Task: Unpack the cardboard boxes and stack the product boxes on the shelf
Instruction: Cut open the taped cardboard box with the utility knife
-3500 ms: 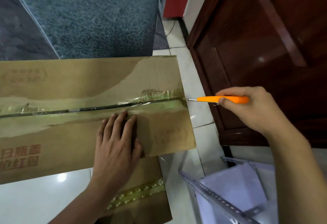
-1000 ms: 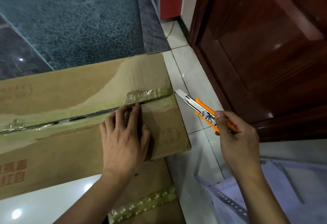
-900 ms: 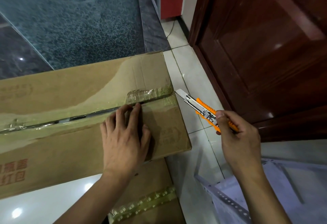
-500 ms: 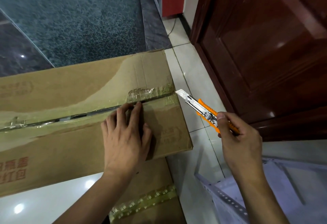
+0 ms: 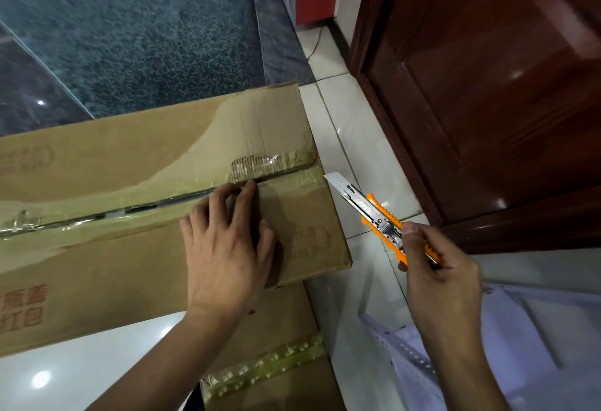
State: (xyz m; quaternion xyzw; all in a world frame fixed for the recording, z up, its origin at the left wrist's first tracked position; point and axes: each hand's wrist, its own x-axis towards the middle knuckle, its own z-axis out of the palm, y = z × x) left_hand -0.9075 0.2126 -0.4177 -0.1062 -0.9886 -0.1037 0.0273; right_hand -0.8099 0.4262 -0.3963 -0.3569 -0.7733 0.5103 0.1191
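A long brown cardboard box (image 5: 123,163) lies across the view, its top seam covered with clear tape that is partly slit. My left hand (image 5: 224,241) rests flat on the near flap, fingertips at the seam. My right hand (image 5: 435,274) grips an orange utility knife (image 5: 374,212) just off the box's right end, blade out and pointing up-left toward the seam. A second taped cardboard box (image 5: 276,355) lies under the first, near my left forearm.
A dark red wooden door (image 5: 487,85) stands close on the right. A white metal shelf frame (image 5: 487,345) lies on the pale tiled floor (image 5: 351,124) at lower right. A blue-grey carpet (image 5: 130,20) lies behind the box.
Since 3.5 s ago my right hand dropped and turned the knife, and its blade now shows extended. Over the last second both hands have stayed nearly still.
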